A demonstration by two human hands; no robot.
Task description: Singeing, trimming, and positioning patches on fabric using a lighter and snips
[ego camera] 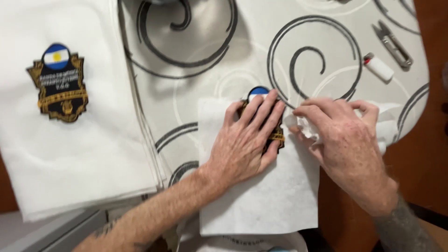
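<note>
At the centre of the frame, a white square of backing fabric lies on a pale board cover printed with grey swirls, its lower edge reaching the bottom of the frame and its right edge running close to where the cover ends and a brown surface begins. The cover's rounded end curves down the right side of the frame, so little room is left on that side; above the hands, the middle of the cover is bare up to the top edge. To the left, a stack of white fabric sheets fills the frame from top left to lower left, its right edge just beside the square, and it carries an embroidered badge with a blue, white and gold top. In the upper right lie a pair of thread snips and a small white lighter, well apart from the hands. The left hand lies flat with its fingers together, pressing a second dark badge onto the square; only its blue and white top and gold right edge show around the fingers. The right hand, just beside it, pinches crumpled white material at the badge's right edge.
</note>
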